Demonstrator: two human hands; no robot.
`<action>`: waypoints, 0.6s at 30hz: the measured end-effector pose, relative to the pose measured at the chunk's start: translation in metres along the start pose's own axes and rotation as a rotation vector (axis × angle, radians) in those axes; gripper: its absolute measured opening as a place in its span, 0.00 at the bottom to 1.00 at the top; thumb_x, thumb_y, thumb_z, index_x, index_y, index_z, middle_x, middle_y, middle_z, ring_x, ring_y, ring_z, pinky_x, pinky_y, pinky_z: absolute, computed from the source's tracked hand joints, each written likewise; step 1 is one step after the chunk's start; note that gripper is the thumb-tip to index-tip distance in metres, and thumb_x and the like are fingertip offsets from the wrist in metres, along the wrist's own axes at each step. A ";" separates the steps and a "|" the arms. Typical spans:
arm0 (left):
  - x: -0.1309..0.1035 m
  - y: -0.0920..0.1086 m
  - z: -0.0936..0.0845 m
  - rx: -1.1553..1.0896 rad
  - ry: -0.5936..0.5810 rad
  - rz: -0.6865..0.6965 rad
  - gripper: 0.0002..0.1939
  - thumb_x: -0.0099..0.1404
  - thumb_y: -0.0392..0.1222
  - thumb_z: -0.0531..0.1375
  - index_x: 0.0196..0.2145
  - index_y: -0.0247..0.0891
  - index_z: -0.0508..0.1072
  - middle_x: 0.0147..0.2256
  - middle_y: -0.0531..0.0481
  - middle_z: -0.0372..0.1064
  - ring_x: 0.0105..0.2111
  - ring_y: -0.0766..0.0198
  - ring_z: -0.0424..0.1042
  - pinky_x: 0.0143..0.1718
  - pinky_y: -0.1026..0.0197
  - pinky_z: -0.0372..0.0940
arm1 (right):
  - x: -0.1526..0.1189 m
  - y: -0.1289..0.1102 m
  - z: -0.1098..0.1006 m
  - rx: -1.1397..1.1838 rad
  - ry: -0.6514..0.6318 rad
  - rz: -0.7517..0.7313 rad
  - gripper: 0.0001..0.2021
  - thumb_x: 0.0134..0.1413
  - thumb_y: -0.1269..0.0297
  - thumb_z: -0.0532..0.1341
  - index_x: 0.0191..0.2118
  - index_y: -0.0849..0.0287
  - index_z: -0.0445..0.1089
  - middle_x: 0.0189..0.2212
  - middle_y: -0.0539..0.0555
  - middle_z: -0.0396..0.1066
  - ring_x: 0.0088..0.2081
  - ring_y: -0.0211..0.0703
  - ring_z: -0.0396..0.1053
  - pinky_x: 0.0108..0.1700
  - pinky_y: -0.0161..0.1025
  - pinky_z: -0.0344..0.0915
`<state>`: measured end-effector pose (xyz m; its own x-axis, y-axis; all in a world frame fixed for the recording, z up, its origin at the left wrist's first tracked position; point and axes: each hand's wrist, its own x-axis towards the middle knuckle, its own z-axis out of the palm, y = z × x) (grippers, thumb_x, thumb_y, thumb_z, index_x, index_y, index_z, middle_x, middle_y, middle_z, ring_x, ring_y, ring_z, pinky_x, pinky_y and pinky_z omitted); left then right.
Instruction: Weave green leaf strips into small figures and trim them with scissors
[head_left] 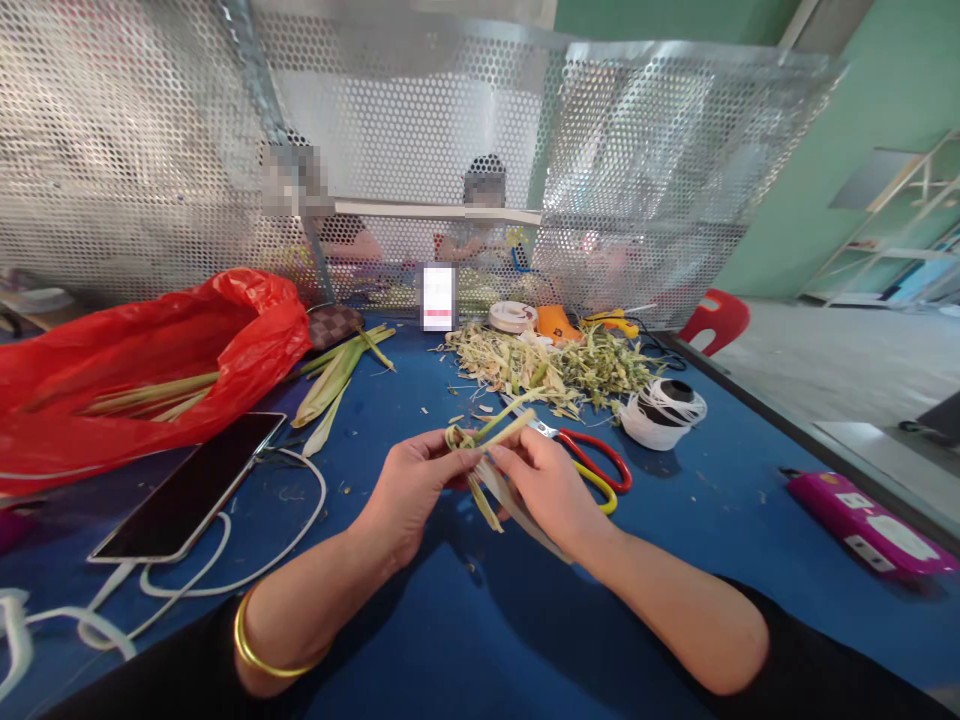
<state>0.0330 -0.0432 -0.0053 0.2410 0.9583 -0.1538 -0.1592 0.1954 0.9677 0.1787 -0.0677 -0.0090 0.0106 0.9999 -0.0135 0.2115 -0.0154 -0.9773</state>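
Between my two hands is a small bundle of pale green and straw-coloured plant strips [486, 508], with a looped end near my left fingers. My left hand [420, 478] pinches the bundle beside that loop. Close against it, my right hand [546, 482] grips a flat, pale strip [510, 430] whose long tail hangs below the palm. Exactly how the strips cross is hidden by my fingers. Just beyond my right hand lie scissors [600, 465] with one red and one yellow handle, their blades partly covered.
Plant scraps [555, 365] are heaped behind the scissors, near a spool of white cord [663, 412]. A red plastic bag [262, 320] with stalks, a phone [191, 490] and white cables are left. A purple pack [870, 525] lies right. A perforated metal screen [412, 130] stands behind; people sit beyond.
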 end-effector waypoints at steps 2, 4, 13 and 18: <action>0.003 0.002 -0.003 0.015 0.078 0.023 0.10 0.50 0.39 0.65 0.33 0.35 0.77 0.24 0.52 0.71 0.23 0.70 0.66 0.25 0.67 0.57 | -0.001 -0.002 -0.002 0.090 -0.085 0.084 0.05 0.58 0.63 0.54 0.31 0.57 0.61 0.20 0.47 0.69 0.17 0.38 0.68 0.19 0.34 0.63; 0.005 0.003 -0.006 0.035 0.119 0.036 0.09 0.50 0.38 0.65 0.32 0.35 0.78 0.22 0.53 0.70 0.21 0.72 0.62 0.22 0.68 0.53 | -0.003 -0.005 -0.005 0.072 -0.135 0.026 0.03 0.58 0.66 0.52 0.36 0.56 0.62 0.24 0.47 0.71 0.18 0.37 0.69 0.21 0.33 0.65; 0.000 0.007 0.000 0.152 0.045 0.066 0.10 0.50 0.36 0.62 0.32 0.36 0.79 0.21 0.55 0.68 0.21 0.71 0.58 0.24 0.67 0.54 | -0.003 -0.004 -0.016 -0.484 -0.121 -0.717 0.10 0.59 0.71 0.55 0.41 0.54 0.72 0.37 0.53 0.74 0.38 0.42 0.71 0.41 0.39 0.66; -0.004 0.008 0.001 0.237 -0.099 0.050 0.05 0.52 0.36 0.61 0.26 0.36 0.78 0.18 0.57 0.63 0.20 0.72 0.55 0.23 0.67 0.52 | 0.001 -0.001 -0.015 -0.681 0.162 -0.783 0.06 0.58 0.69 0.56 0.33 0.58 0.70 0.34 0.56 0.71 0.38 0.46 0.68 0.42 0.43 0.62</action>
<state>0.0320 -0.0452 0.0031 0.3325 0.9383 -0.0955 0.0531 0.0825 0.9952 0.1935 -0.0670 -0.0043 -0.2464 0.7199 0.6489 0.7203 0.5840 -0.3744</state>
